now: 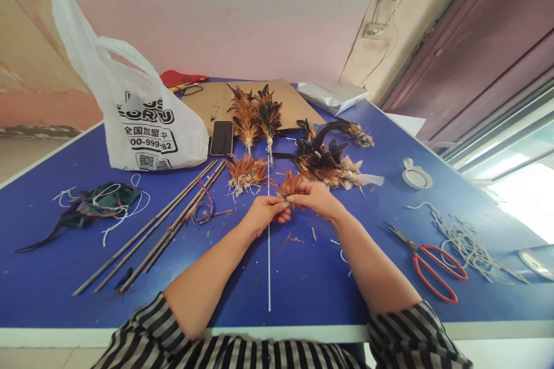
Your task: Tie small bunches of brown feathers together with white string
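Near the middle of the table my left hand (267, 213) and my right hand (315, 199) meet around a small bunch of orange-brown feathers (289, 184). The fingertips of both pinch its lower end, and the tips of the feathers point up and away from me. Just left of it lies a reddish feather bundle (246, 173) with pale quill ends. A larger pile of dark and brown feathers (322, 161) spreads behind my right hand. Farther back, two tied feather bunches (246, 118) lie side by side on brown cardboard (298, 105).
On the left stand a white plastic bag (151, 121), a phone (222, 138), several thin sticks (149, 225) and dark feathers with string (101, 202). To the right lie red-handled scissors (433, 268), tangled white string (467, 242) and a tape roll (416, 177). Feather scraps dot the blue table (311, 294).
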`<action>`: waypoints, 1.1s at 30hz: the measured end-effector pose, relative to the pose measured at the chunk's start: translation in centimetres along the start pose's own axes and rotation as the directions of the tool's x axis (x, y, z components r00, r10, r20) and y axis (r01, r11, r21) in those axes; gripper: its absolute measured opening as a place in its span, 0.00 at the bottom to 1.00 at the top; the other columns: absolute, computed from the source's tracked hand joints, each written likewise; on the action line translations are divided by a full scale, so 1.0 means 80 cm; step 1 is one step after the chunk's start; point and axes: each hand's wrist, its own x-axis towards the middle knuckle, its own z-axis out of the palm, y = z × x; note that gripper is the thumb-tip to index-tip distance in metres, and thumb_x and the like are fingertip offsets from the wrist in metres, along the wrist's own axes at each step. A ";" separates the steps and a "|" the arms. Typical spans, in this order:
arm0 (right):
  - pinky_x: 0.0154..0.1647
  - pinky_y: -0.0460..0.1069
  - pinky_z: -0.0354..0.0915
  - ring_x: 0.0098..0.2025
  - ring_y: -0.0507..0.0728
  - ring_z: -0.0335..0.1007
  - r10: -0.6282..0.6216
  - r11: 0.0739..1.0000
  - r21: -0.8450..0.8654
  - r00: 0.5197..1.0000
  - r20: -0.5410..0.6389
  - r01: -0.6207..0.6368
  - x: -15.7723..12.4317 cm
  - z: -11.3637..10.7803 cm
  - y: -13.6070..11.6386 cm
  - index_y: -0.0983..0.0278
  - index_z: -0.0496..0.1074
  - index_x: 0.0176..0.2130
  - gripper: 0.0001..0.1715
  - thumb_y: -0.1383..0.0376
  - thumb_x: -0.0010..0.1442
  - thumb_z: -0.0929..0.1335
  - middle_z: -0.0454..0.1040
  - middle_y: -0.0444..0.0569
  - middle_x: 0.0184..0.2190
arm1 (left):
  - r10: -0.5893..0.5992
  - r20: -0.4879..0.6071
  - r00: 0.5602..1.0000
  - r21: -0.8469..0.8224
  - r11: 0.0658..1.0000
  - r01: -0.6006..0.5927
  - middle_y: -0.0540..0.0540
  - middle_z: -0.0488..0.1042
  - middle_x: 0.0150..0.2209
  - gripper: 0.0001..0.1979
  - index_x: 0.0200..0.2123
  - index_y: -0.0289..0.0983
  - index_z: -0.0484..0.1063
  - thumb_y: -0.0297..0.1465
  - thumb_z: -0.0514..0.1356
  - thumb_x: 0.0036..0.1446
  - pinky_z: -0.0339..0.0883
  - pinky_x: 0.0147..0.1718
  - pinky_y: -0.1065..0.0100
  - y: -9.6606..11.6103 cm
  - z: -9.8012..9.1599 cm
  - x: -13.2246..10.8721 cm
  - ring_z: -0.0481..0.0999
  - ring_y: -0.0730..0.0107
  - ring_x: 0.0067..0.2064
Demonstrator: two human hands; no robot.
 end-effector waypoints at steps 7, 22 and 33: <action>0.23 0.44 0.54 0.22 0.47 0.57 -0.065 0.996 -0.074 0.987 -0.150 0.054 -0.006 0.007 -0.015 0.67 0.70 0.28 0.14 0.59 0.43 0.69 0.68 0.42 0.21 | 0.063 -0.001 0.998 -0.077 0.995 -0.063 0.45 0.73 0.25 0.13 0.26 0.30 0.72 0.36 0.64 0.41 0.63 0.23 0.75 0.009 0.007 -0.008 0.71 0.76 0.24; 0.31 0.48 0.62 0.27 0.51 0.65 -0.140 0.990 -0.063 0.925 -0.353 0.126 -0.026 0.022 0.018 0.66 0.69 0.32 0.15 0.58 0.46 0.68 0.70 0.45 0.26 | -0.058 0.056 0.997 -0.267 0.961 0.070 0.43 0.74 0.29 0.08 0.30 0.29 0.72 0.29 0.63 0.44 0.67 0.28 0.73 0.003 0.023 -0.016 0.75 0.71 0.30; 0.48 0.59 0.54 0.51 0.64 0.56 -0.541 0.578 -0.805 0.801 -0.256 0.133 -0.037 0.032 0.008 0.61 0.52 0.56 0.42 0.62 0.44 0.69 0.61 0.56 0.50 | -0.174 0.077 0.982 -0.490 0.851 0.189 0.43 0.75 0.35 0.06 0.33 0.32 0.72 0.26 0.58 0.49 0.68 0.36 0.68 0.001 0.018 -0.014 0.74 0.71 0.34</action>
